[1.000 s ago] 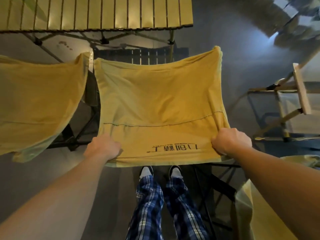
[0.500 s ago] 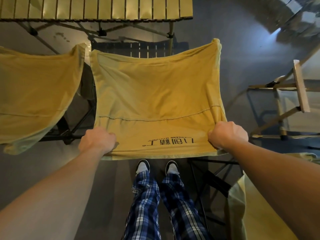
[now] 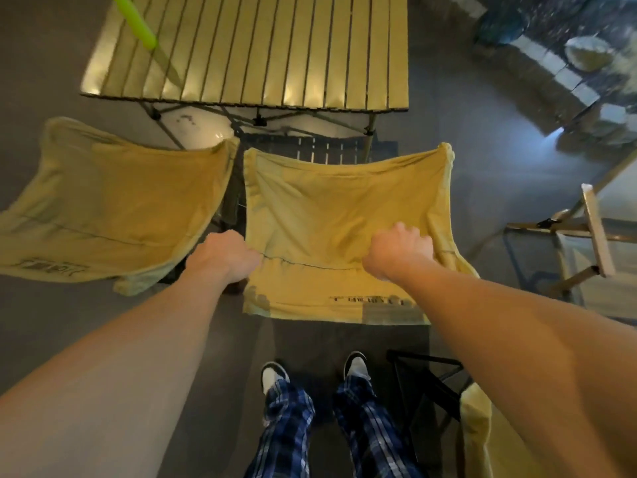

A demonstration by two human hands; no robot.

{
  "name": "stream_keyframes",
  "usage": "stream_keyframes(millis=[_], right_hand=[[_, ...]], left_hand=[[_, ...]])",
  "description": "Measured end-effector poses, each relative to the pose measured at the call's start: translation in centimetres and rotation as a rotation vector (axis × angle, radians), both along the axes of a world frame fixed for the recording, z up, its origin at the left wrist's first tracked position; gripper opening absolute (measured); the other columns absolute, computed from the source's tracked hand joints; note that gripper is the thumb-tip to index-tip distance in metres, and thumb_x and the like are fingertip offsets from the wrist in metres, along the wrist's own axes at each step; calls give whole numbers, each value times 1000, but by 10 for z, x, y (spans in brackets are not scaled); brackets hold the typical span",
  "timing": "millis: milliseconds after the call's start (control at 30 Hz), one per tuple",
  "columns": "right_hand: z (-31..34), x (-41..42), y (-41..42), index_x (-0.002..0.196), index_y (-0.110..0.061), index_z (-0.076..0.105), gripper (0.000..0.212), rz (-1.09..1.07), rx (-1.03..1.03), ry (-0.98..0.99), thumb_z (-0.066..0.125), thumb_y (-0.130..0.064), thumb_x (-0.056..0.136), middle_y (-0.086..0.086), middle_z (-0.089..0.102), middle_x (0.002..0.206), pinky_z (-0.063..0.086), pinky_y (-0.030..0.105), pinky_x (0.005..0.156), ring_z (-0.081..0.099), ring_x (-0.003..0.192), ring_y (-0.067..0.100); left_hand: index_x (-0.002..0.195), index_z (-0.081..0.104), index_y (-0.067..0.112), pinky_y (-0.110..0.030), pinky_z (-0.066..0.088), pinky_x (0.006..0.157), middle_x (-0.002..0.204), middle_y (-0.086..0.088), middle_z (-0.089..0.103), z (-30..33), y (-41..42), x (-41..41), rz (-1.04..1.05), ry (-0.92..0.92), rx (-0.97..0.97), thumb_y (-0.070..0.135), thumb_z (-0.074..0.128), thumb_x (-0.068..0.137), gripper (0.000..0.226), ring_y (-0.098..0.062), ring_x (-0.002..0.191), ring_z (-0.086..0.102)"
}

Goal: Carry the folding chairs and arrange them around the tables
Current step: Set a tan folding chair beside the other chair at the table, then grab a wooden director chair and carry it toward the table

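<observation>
I am looking down at a yellow cloth chair (image 3: pixel 344 215) that stands on the floor (image 3: pixel 482 160) just near of the slatted table (image 3: pixel 262 50), its far edge close to the table's near edge. My left hand (image 3: pixel 224 255) has its grip closed on the chair's left side, fingers curled into the cloth near the seam. My right hand (image 3: pixel 400 250) is over the right part of the seat with fingers curled; I cannot tell whether its grip has hold of the cloth or merely sits against it.

A second yellow chair (image 3: pixel 113 208) stands just left of the first, their cloth edges nearly meeting, also at the table's near side. On the table's far left lies a bright green stick (image 3: pixel 136 20), tilted.

At the right is a wooden-framed chair (image 3: pixel 593 232), well apart from the yellow pair. At the near right, a black frame (image 3: pixel 424 377) with yellow cloth (image 3: pixel 482 439) beside it. My legs in blue checked trousers (image 3: pixel 289 429) and my shoes (image 3: pixel 274 374) are near of the chair I hold.
</observation>
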State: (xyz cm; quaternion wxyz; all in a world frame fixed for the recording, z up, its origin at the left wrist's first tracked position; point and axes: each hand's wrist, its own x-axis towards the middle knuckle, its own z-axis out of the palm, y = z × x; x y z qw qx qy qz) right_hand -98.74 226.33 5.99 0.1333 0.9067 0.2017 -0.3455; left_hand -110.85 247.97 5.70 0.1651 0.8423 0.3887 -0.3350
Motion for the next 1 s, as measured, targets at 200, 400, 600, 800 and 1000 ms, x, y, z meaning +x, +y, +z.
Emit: stream_keyframes(millis=[200,400,600,800,1000], right_hand=[[137,-32,156,109,-17,58,19,206,382,-53,46,-24,95,11,56,114,42,38,70,55,94,35],[238,-147,326,103,-16,63,22,416,637,-168,48,-29,93,10,58,98,43,35,67,50,80,30],[281,-278,456,117,-16,63,39,491,745,-136,46,-38,90,14,63,118,48,37,77,60,104,36],[297,-343,573,124,-19,62,42,459,813,-94,48,-38,89,8,63,122,50,38,86,59,108,32],[277,-332,713,111,-15,65,33,307,821,-79,51,-34,88,8,65,108,51,36,81,62,98,29]], left_hand=[[86,68,12,-35,45,72,90,-7,64,142,90,-32,68,-340,53,28,49,93,26,-25,84,55],[91,72,12,-36,44,65,89,-7,68,247,208,-159,174,-606,227,23,52,90,23,-22,74,54],[89,72,7,-27,38,57,80,-8,66,292,303,-290,314,-679,239,18,50,90,25,-19,62,50],[54,48,14,-22,26,42,55,0,49,290,410,-350,422,-728,201,12,50,86,32,-17,54,45],[79,70,15,-13,35,45,66,4,63,274,546,-353,429,-780,152,18,49,88,22,-11,59,53]])
